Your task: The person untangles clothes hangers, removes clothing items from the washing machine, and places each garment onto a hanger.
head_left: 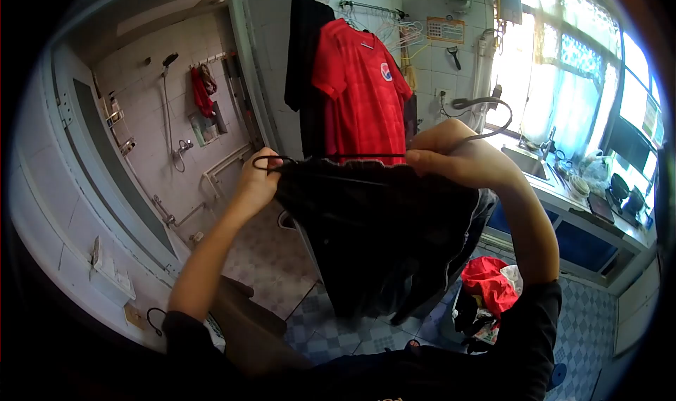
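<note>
A black garment with white piping [373, 225] hangs stretched between my hands at chest height. Whether it is shorts, trousers or a top I cannot tell. My left hand [258, 179] is closed at its upper left corner, by the looped end of a dark hanger [508, 119]. At the opposite corner, my right hand [458, 154] pinches the garment's top edge together with the hanger. The hanger's hook curves out above that hand, and its thin bar runs along the garment's top. Folds hide the garment's lower part.
Beyond my hands, a red shirt [362, 84] and a black garment [303, 56] hang from a wall rail [373, 9] with several hangers. A basket of laundry [486, 295] stands on the tiled floor. A sink counter [563, 193] is at right, a shower area [169, 105] at left.
</note>
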Tool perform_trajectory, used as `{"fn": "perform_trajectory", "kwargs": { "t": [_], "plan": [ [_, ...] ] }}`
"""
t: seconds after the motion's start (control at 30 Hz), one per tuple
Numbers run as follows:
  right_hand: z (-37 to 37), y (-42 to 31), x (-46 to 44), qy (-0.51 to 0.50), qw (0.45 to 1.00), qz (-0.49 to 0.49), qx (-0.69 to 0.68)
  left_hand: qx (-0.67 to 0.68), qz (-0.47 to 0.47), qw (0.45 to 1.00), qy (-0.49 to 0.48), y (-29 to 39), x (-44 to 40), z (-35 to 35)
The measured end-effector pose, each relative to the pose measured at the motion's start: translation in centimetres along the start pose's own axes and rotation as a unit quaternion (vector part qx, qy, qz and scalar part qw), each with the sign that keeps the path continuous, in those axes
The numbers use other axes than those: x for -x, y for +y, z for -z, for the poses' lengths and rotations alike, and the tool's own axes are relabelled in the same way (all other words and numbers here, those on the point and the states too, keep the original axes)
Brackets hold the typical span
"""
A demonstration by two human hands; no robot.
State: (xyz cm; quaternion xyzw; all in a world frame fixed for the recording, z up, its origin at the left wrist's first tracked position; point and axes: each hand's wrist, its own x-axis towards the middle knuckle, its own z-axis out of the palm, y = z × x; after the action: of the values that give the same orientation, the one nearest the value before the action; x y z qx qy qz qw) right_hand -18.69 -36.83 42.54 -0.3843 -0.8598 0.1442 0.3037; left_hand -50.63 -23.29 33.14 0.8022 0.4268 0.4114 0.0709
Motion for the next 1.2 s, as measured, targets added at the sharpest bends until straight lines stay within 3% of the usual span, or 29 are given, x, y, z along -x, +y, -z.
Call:
{"fn": "perform_trajectory", "kwargs": {
  "t": [0.03, 0.07, 0.1, 0.13, 0.17, 0.2, 0.23, 0.3, 0.33, 0.37, 0.43, 0.47, 0.53, 0.57, 0.6, 0.63, 0.67, 0.73, 0.77, 0.8, 0.83, 0.87, 0.9, 1.0, 1.13, 1.2],
  "plan": [
    [-0.3, -0.5, -0.5, 0.006, 0.999, 0.013, 0.047, -0.013, 0.006, 0.995, 0.095, -1.1, -0.1, -1.0],
    [-0.5, -1.2, -0.9, 0.002, 0.999, 0.016, 0.045, 0.028, 0.079, 0.989, 0.126, -2.8, -0.9, -2.5],
    [-0.4, -2.0, -1.1, 0.032, 0.999, 0.006, 0.035, 0.028, 0.08, 0.988, 0.128, -2.6, -1.0, -2.5],
    [-0.2, -2.7, -1.2, 0.061, 0.998, -0.006, 0.027, 0.33, 0.198, 0.92, 0.07, -2.4, -1.1, -2.7],
    [0.3, -3.4, -1.2, 0.059, 0.998, -0.005, 0.032, 0.596, 0.29, 0.749, 0.003, -2.2, -1.3, -2.8],
    [0.8, -4.0, -1.1, 0.028, 0.998, -0.03, 0.056, 0.64, 0.327, 0.695, -0.01, -2.8, -1.6, -2.7],
    [1.2, -4.3, -1.1, -0.004, 0.995, -0.054, 0.08, 0.644, 0.325, 0.692, -0.01, -2.7, -1.6, -2.0],
    [1.4, -2.2, -1.1, -0.023, 0.994, -0.042, 0.095, 0.633, 0.244, 0.734, -0.015, -1.8, -1.3, 0.3],
    [1.4, -1.8, -1.0, -0.042, 0.988, -0.087, 0.121, 0.611, 0.191, 0.767, -0.037, -0.6, -1.5, 1.6],
    [1.3, -1.3, -1.0, -0.062, 0.978, -0.132, 0.146, 0.613, 0.193, 0.766, -0.039, 0.2, -2.1, 2.5],
    [-0.2, 0.2, -0.5, -0.103, 0.975, -0.127, 0.153, 0.419, 0.127, 0.897, -0.064, 1.7, -3.2, 4.2],
    [-0.9, 0.9, -0.4, -0.14, 0.97, -0.119, 0.159, 0.421, 0.13, 0.896, -0.061, 2.9, -3.8, 4.8],
    [-3.0, 2.1, -0.9, -0.134, 0.959, -0.149, 0.2, 0.301, 0.088, 0.947, -0.069, 6.4, -4.1, 5.1],
    [-3.9, 2.3, -0.9, -0.121, 0.946, -0.177, 0.242, 0.3, 0.09, 0.947, -0.073, 7.5, -3.6, 5.3],
    [-2.9, 1.1, -1.2, -0.053, 0.97, -0.14, 0.19, 0.305, 0.096, 0.938, -0.131, 8.6, -3.2, 5.6],
    [-2.0, 0.2, -1.3, 0.037, 0.978, -0.184, 0.096, 0.31, 0.099, 0.927, -0.187, 9.9, -2.8, 5.9],
    [-1.6, 0.6, -1.5, 0.053, 0.982, -0.159, 0.088, 0.312, 0.098, 0.926, -0.19, 11.5, -2.0, 6.3],
    [-1.5, 0.7, -1.8, 0.06, 0.985, -0.135, 0.083, 0.219, 0.119, 0.892, -0.376, 14.1, 0.4, 6.6],
    [-2.2, 0.2, -1.9, 0.018, 0.978, -0.201, 0.054, 0.219, 0.123, 0.89, -0.381, 13.9, 1.0, 6.0],
    [-2.5, -0.2, -1.9, -0.021, 0.964, -0.264, 0.027, 0.125, 0.045, 0.947, -0.293, 13.3, 1.2, 4.9],
    [-2.8, 0.2, -1.9, -0.017, 0.964, -0.265, 0.027, 0.031, -0.037, 0.979, -0.196, 12.4, 1.3, 3.7],
    [-3.4, 1.1, -1.9, 0.01, 0.978, -0.207, 0.016, -0.089, -0.181, 0.979, -0.021, 10.6, 1.5, 2.1],
    [-3.8, 1.8, -2.1, 0.036, 0.989, -0.145, 0.007, -0.088, -0.18, 0.98, -0.018, 9.7, 1.6, 0.8],
    [-5.1, 2.3, -2.7, 0.039, 0.996, -0.076, -0.02, -0.05, -0.15, 0.986, -0.048, 8.4, 2.0, -1.9],
    [-7.8, 1.5, -3.2, 0.129, 0.975, -0.176, -0.046, 0.009, -0.084, 0.994, 0.067, 8.2, 4.4, -3.4],
    [-10.4, 2.6, -3.5, 0.217, 0.963, -0.154, -0.051, 0.1, 0.005, 0.995, 0.013, 7.4, 6.0, -3.7]
  ]
}}
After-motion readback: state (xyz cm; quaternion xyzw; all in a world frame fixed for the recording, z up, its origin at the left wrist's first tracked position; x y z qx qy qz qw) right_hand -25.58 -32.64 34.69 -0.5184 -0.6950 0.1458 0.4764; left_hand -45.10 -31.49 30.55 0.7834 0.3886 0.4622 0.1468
